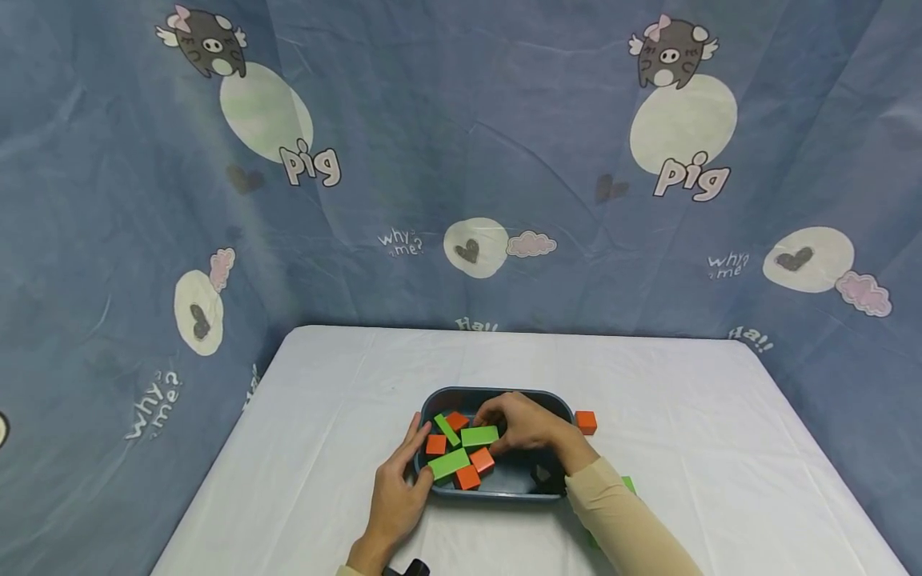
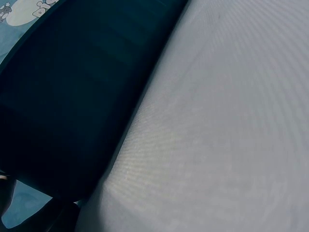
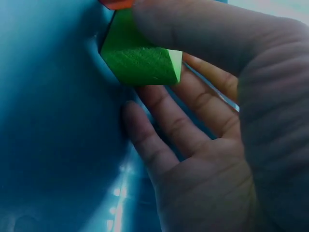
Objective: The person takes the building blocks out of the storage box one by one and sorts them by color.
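Right hand point(image 1: 529, 422) pinches a green rectangular block point(image 1: 479, 436) inside the dark blue tray point(image 1: 515, 478); orange blocks point(image 1: 481, 460) lie just beside this grip. Left hand point(image 1: 396, 498), fingers extended, rests against the tray's end.

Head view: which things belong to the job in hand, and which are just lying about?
In the job: tray; orange and green blocks inside it; right hand, holding a green block; left hand, at the tray's left end.

Lying about, perhaps wanted too: orange block outside the tray; green pieces partly behind the right sleeve.
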Demonstrator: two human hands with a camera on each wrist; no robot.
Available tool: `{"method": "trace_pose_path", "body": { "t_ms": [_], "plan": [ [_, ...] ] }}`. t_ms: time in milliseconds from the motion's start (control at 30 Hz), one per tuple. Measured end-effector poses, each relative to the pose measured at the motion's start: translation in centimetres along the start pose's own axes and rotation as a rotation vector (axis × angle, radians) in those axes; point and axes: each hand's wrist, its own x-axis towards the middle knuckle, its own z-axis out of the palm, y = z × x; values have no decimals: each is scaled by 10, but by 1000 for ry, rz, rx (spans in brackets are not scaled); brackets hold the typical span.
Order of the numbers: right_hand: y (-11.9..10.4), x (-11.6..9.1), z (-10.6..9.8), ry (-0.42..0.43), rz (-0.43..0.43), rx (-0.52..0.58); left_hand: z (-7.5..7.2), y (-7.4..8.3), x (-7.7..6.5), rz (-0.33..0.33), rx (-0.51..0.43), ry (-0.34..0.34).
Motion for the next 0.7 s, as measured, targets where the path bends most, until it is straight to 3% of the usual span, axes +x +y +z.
{"method": "trace_pose_path", "body": {
  "t_ms": [133,367,700],
  "plan": [
    [-2,2,0,-6,8,-18,-2,4,1,-12,-26,2],
    [-7,2,1,14,5,-100,2,-36,-2,-34,-15,-27],
    [-10,1,-1,74,20,-153,2,-37,-3,-9,-28,-9]
  ]
}}
